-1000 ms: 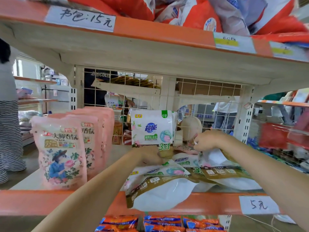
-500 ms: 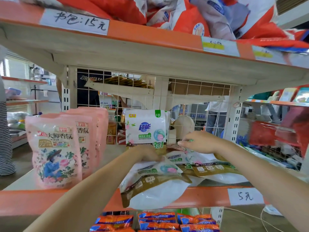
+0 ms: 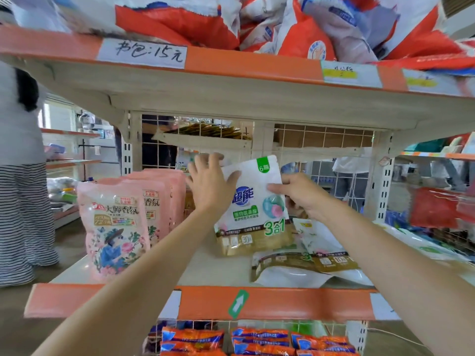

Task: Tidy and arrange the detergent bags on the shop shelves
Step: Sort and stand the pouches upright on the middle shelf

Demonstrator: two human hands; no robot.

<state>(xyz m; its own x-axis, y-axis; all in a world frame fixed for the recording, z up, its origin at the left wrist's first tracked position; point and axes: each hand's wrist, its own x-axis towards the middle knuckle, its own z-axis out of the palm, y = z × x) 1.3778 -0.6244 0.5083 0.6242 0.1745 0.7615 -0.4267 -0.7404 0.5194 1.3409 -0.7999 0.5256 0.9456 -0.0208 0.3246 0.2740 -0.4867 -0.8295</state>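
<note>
Mid-task. My left hand (image 3: 209,183), fingers spread flat, and right hand (image 3: 299,195), pinching, steady the upright white-and-gold "3-in-1" detergent pouch (image 3: 253,209) at shelf centre. Pink floral detergent pouches (image 3: 115,224) stand at 9 o'clock, done; white pouches lying flat (image 3: 308,265) at 4 o'clock remain, approx. two or more.

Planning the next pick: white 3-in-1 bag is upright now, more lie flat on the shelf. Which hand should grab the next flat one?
Right, probably. The flat white bags lie right of the upright white bag, directly below the right hand. The left hand, fingers spread on that bag's left side near the pink bags, can steady it.
</note>
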